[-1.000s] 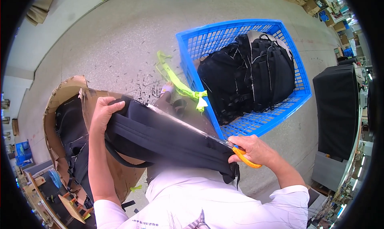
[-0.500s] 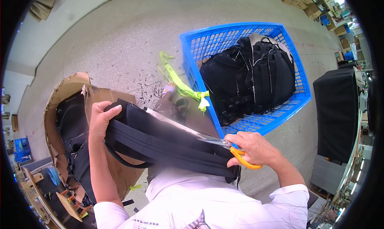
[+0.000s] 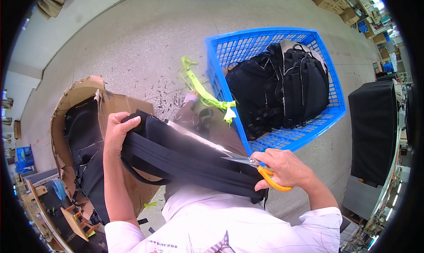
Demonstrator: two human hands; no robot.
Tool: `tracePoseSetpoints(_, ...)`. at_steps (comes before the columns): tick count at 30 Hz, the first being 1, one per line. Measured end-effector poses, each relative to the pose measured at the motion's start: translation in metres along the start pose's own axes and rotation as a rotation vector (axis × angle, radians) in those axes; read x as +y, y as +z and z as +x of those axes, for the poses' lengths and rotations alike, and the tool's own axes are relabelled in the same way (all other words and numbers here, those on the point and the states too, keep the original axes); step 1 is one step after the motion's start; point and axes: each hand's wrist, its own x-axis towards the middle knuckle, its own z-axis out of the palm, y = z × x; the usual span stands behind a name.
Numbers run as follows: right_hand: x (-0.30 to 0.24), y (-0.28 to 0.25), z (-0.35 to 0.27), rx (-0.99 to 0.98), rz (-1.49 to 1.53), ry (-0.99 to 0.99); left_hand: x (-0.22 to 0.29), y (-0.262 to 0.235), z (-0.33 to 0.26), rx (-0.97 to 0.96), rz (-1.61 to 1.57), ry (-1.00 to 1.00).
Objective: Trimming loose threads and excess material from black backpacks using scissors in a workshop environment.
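Note:
Stretched across my lap is a black fabric bag piece (image 3: 176, 158) with a long stitched band and a pale strip along its far edge. My left hand (image 3: 117, 131) grips its left end, thumb on top. In my right hand (image 3: 282, 167) is a pair of scissors (image 3: 273, 182) with orange handles. Their metal blades point left, slightly parted, over the far edge of the piece near its right end. Some fingers of my right hand are hidden behind the handles and fabric. A black loop strap (image 3: 137, 175) hangs below the piece on the left.
A blue plastic crate (image 3: 282, 142) with black bags (image 3: 304, 85) stands ahead right, a neon-green strip (image 3: 198, 87) tied to its side. At left, an opened cardboard box (image 3: 128, 105) holds black bag parts. Dark scraps (image 3: 165, 98) litter the floor. A black-covered block (image 3: 373, 129) stands far right.
The scissor blades have parted a little and show more plainly. The view has shifted slightly; both hands keep their hold.

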Motion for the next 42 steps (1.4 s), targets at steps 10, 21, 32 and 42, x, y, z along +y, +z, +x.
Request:
tracePoseSetpoints(10,0.0,0.007,-0.003,0.02,0.02,0.028,-0.001,0.002,-0.003,0.016,-0.033,-0.025)
tracePoseSetpoints(21,-0.016,-0.003,0.016,0.008,-0.106,-0.015,-0.002,-0.003,-0.01,0.0,-0.078,-0.017)
tracePoseSetpoints(32,-0.021,0.002,0.022,0.052,-0.114,-0.034,0.002,-0.002,-0.015,-0.009,-0.113,-0.027)
tracePoseSetpoints(42,-0.021,0.003,0.028,-0.013,-0.134,-0.012,0.001,-0.004,-0.02,-0.003,-0.142,-0.043)
